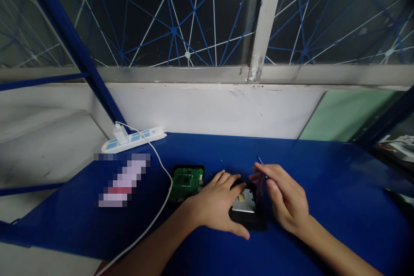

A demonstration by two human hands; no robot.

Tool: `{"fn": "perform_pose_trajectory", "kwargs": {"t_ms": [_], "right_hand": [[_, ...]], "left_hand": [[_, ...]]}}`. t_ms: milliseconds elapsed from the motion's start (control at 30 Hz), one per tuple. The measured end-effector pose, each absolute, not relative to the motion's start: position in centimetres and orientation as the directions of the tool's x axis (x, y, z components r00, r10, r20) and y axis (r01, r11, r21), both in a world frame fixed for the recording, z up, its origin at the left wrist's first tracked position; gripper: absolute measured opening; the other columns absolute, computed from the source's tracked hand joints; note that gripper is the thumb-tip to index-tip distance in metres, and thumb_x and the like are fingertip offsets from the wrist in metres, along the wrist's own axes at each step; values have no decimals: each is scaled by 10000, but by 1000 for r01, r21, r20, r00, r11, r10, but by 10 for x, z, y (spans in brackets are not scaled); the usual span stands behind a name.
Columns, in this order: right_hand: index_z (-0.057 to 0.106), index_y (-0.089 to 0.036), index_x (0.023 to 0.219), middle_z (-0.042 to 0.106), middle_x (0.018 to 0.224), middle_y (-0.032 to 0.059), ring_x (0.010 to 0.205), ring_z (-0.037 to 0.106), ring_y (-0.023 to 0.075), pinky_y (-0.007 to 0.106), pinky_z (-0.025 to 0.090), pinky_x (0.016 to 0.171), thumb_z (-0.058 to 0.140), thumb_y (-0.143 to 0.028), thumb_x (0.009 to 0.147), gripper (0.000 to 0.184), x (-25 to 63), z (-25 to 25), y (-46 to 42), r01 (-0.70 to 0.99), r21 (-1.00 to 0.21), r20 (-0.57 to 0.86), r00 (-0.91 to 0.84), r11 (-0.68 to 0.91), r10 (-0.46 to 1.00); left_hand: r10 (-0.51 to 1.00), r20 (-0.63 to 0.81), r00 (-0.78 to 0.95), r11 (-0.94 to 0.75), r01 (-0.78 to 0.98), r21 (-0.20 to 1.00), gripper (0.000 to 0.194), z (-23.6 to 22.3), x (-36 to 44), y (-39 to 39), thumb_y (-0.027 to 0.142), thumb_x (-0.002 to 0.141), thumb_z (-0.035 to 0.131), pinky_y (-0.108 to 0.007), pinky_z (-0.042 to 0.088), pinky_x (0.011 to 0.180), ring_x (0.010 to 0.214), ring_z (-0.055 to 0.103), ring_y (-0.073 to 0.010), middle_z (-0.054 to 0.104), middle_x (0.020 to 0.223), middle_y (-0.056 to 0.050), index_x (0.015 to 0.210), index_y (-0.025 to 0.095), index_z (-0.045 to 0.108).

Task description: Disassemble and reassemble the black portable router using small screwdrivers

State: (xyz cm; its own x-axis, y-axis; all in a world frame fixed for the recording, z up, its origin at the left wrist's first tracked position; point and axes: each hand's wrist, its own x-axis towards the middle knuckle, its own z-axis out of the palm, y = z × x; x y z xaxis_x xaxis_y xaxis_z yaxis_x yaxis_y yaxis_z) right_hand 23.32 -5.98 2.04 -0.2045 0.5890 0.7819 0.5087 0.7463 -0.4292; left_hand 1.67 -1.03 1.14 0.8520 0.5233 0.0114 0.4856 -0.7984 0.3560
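Note:
My left hand (218,200) lies with its fingers spread across the left side of a black plastic case (249,223). A silver metal plate (243,205) with a small yellowish patch shows inside the case, partly covered by my fingers. At the case's right edge, my right hand (286,194) is closed around a screwdriver (262,181) with a dark purple handle. Its thin metal shaft points up and away from the case. Just left of my left hand, a green circuit board (186,182) sits in another black housing.
A white power strip (136,139) with a plugged-in charger (120,133) stands at the back left. Its white cable (158,211) runs past the circuit board toward me. A blurred-out pinkish object (124,181) lies on the blue table (336,207). Blue frame posts (93,73) rise at the sides.

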Motion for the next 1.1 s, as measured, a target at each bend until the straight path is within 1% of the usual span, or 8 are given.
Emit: {"fn": "perform_pose_trajectory", "kwargs": {"t_ms": [233,300,400,533,667,767,967,1100], "right_hand": [[623,-217,1211,568,858,37,792,578,180,318,526,667,664,-131,881,344,231,17,-56,590,-360,822,-165,722,545],[621,-216,1224,570,940,64,833,603,184,330,544,690,581,-152,929,305,232,17,-56,573,-388,806,-170,722,568],[551,-213,1351,602,1116,111,946,643,191,346,567,762,399,-102,978,417,233,18,-59,509,-451,769,-195,733,609],[479,-222,1421,669,1015,72,854,651,170,319,557,734,477,-58,949,499,231,19,-59,506,-461,769,-183,729,613],[591,-224,1239,631,871,35,755,596,162,301,521,651,634,-75,887,385,231,18,-57,538,-389,821,-167,748,546],[626,-210,1158,618,871,48,784,591,175,313,523,654,612,-114,908,268,233,19,-57,546,-372,821,-183,750,541],[474,-217,1448,668,988,85,828,654,183,337,577,681,368,-122,993,477,234,16,-61,500,-477,755,-189,723,628],[395,-262,1504,709,1052,66,808,697,158,304,606,686,431,-125,984,539,231,13,-61,534,-500,743,-140,682,655]], "left_hand": [[517,25,856,-801,473,366,1062,10,17,-10,842,694,621,-599,201,1192,1441,299,-435,399,1535,-173,1498,190,384],[518,16,855,-800,478,363,1062,10,17,-10,844,690,621,-599,201,1192,1437,304,-438,397,1536,-176,1490,183,395],[519,14,854,-797,478,369,1082,11,17,-10,845,689,622,-608,201,1188,1436,301,-441,390,1540,-175,1507,186,365],[519,22,854,-798,476,370,1073,11,17,-10,848,682,626,-595,200,1191,1429,313,-441,395,1535,-174,1495,191,387],[521,32,853,-798,473,372,1069,10,18,-10,851,687,618,-592,202,1189,1432,311,-434,402,1533,-173,1497,193,383],[521,27,853,-797,475,372,1070,10,18,-11,854,687,614,-593,202,1188,1434,306,-437,400,1535,-175,1493,187,389],[524,24,851,-795,479,371,1054,12,17,-11,854,694,606,-593,205,1187,1436,305,-434,423,1519,-168,1487,191,397],[516,36,856,-802,468,370,1032,13,17,-11,838,705,615,-586,201,1190,1434,315,-420,418,1524,-159,1490,207,392]]}}
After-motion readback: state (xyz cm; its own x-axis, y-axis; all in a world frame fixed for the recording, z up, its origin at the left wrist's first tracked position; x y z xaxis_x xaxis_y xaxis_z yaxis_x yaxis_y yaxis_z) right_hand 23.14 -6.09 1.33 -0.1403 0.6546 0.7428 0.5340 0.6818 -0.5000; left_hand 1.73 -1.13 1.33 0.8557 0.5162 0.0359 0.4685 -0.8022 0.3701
